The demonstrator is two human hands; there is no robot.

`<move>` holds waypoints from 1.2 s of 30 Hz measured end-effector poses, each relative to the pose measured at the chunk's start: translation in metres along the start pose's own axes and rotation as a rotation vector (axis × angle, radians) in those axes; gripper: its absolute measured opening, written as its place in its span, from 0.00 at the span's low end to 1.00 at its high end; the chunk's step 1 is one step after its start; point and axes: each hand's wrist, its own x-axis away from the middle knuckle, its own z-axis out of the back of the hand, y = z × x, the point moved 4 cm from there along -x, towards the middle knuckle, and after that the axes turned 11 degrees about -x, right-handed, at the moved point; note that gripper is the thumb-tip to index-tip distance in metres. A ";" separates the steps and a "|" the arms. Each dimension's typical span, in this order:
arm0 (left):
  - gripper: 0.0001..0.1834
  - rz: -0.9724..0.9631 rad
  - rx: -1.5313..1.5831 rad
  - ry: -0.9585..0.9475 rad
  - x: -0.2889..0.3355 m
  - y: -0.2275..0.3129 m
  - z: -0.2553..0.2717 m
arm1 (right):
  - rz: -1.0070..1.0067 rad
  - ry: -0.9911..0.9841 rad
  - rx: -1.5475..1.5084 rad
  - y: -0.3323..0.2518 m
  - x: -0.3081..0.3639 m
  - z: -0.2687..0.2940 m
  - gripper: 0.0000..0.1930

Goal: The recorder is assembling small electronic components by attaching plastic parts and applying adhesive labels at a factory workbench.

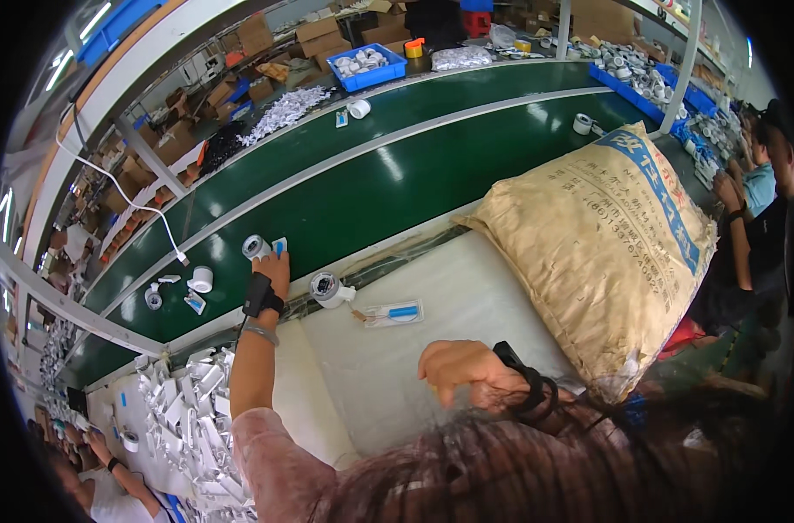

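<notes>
My left hand (275, 273) reaches out over the green conveyor belt, its fingers closed on a white round housing (255, 248). A small blue-and-white piece (280, 246) shows at the right side of those fingers. My right hand (471, 373) is above the pale work mat (449, 296), fingers curled in; whatever they may hold is hidden. Between the hands, at the mat's far edge, lies another white round housing (327, 288) with a dark open face and a short neck. Close to its neck lies a blue cylindrical cell (403, 312) in a clear sleeve, with thin wires.
A big tan sack (597, 253) bulges over the mat's right side. White plastic parts (192, 418) are heaped left of my left arm. More housings (201, 280) sit on the belt (371, 205). A white cable (144, 205) hangs at left. Other people work at both sides.
</notes>
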 end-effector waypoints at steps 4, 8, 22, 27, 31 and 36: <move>0.09 0.022 -0.024 -0.022 0.010 -0.011 -0.010 | -0.030 0.006 0.090 0.011 -0.011 -0.008 0.17; 0.10 0.092 0.105 -0.049 0.011 -0.015 0.015 | -0.053 0.020 0.236 0.030 0.001 -0.002 0.15; 0.09 0.531 1.727 0.110 0.107 -0.034 0.136 | -0.159 0.131 0.526 0.060 0.020 -0.010 0.05; 0.11 0.323 1.872 -0.104 0.148 0.019 0.174 | -0.127 0.168 0.614 0.062 0.015 -0.013 0.11; 0.15 0.024 1.815 -0.012 0.140 0.051 0.204 | -0.185 0.201 0.667 0.063 0.014 -0.011 0.16; 0.15 0.088 2.210 -0.180 0.137 0.072 0.208 | -0.250 0.230 0.689 0.063 0.012 -0.011 0.18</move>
